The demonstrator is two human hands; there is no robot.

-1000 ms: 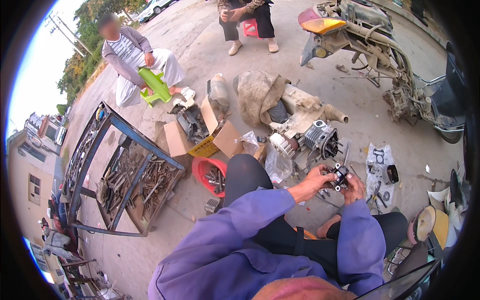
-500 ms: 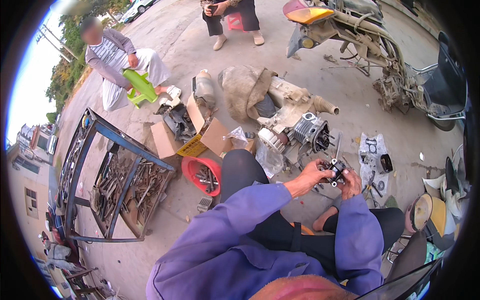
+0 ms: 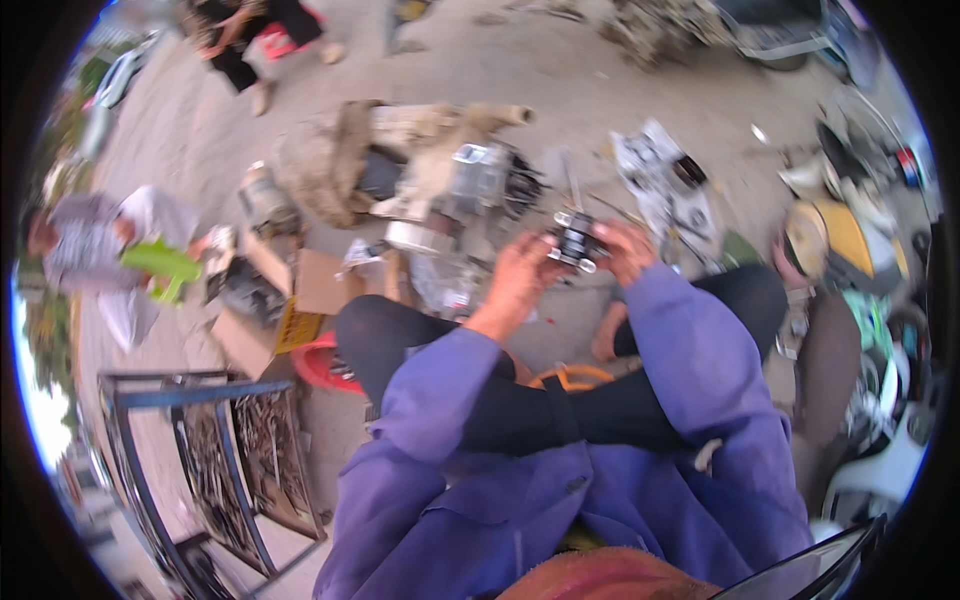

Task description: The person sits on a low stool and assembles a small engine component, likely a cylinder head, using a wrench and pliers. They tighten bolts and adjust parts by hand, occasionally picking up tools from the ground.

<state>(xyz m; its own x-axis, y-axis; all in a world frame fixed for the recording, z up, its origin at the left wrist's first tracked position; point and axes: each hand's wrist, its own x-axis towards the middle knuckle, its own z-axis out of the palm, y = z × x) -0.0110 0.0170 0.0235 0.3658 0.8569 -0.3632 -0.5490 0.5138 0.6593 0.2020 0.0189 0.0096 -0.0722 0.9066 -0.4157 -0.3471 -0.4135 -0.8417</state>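
Between my two hands is a small black-and-silver metal engine part, held up in front of my knees. My left hand grips its left side, fingers curled round it. The fingers of my right hand close on its right side. Just beyond, to the left, a dusty engine lies on the ground with its finned cylinder toward me. A plastic sheet bearing a black ring-shaped part and small tools lies past my right hand. Motion blur hides the held part's finer detail.
At left stand a blue metal rack of tools, a red basin and an open cardboard box. A person is beside a green stool; another sits on a red stool. Loose scooter panels lie at right.
The whole view has swung, so the engine, box and people appear further left. Both hands still hold the engine part, which looks turned between the fingers.
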